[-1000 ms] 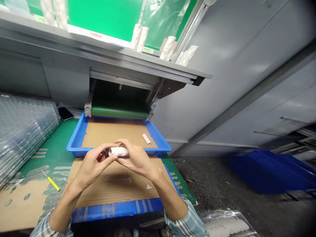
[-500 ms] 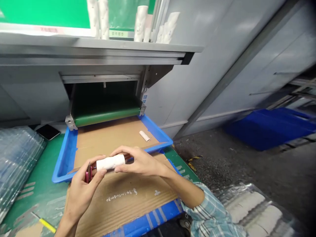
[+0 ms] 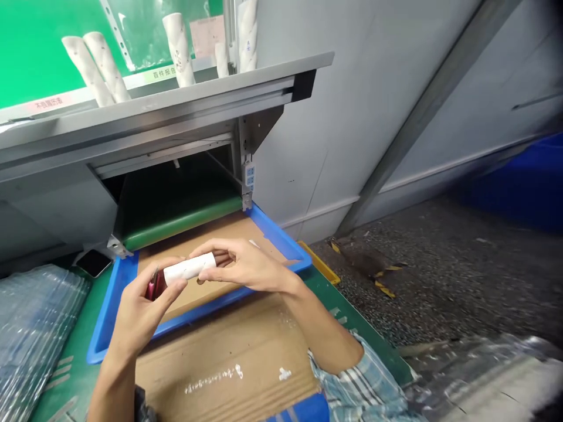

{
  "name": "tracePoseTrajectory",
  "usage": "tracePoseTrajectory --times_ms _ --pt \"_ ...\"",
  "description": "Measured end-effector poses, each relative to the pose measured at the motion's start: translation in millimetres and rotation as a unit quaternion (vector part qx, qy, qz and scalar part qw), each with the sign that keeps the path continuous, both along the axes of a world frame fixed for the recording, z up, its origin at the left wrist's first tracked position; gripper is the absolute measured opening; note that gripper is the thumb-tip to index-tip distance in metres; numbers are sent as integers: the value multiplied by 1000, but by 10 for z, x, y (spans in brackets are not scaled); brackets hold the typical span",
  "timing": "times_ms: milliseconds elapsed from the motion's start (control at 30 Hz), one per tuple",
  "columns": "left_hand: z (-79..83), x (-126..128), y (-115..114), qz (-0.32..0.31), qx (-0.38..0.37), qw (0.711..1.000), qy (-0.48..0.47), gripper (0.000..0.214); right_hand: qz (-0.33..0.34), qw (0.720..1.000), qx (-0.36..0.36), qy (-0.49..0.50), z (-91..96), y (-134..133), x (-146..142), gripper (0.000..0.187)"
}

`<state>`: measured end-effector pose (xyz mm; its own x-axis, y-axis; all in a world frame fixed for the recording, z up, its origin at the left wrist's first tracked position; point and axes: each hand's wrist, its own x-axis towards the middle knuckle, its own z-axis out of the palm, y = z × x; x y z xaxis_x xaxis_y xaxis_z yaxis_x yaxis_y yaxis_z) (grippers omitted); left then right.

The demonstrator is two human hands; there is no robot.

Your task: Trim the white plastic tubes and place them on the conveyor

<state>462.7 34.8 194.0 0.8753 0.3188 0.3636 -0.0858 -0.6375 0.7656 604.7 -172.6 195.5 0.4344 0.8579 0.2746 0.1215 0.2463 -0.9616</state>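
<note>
A short white tube (image 3: 185, 268), like a paper tube with faint marks, is held nearly level between both hands. My left hand (image 3: 143, 299) pinches its left end with thumb and fingers. Tucked in that same palm is a small dark pink and black tool (image 3: 152, 285), mostly hidden, its kind unclear. My right hand (image 3: 237, 266) grips the tube's right end, fingers curled behind and thumb in front. Both hands are above a blue tray (image 3: 99, 328) lined with brown cardboard (image 3: 211, 288). Behind my right hand, a second white tube (image 3: 254, 242) in the tray barely shows.
A green conveyor belt (image 3: 185, 224) ends over the tray's far side. Several white tubes (image 3: 178, 50) stand on a metal shelf (image 3: 176, 111) above. To the left are stacked clear plastic trays (image 3: 39, 328) and a phone (image 3: 94, 262). Marked cardboard (image 3: 237, 351) lies in front.
The view has tilted and shifted. Both hands still hold the white tube. The second tube in the tray, plainly visible before, is now almost covered by my right hand.
</note>
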Motion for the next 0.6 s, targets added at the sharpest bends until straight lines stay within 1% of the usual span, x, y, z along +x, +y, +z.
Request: tracePoseTrajectory --times_ms 67,167,267,333,367,467,533,600 --pt "26 100 -11 -3 6 1000 8 43 -35 999 22 13 -38 28 83 37" --pt "31 179 3 -6 -7 1000 30 43 -82 996 36 -8 -72 71 134 32" --pt "10 174 33 4 -7 1000 25 41 -72 996 47 35 -92 93 133 38" --pt "7 143 50 -3 7 1000 16 38 -51 995 38 78 -96 99 125 43" --pt "12 125 55 -4 15 1000 13 37 -44 995 30 89 -95 101 119 41" --pt "43 79 52 -8 31 999 11 34 -46 997 21 66 -77 106 84 37" --pt "63 55 34 -4 27 1000 9 34 -59 997 30 39 -61 113 43 38" --pt "73 31 15 3 12 1000 2 33 -60 997 39 41 -53 129 -2 40"
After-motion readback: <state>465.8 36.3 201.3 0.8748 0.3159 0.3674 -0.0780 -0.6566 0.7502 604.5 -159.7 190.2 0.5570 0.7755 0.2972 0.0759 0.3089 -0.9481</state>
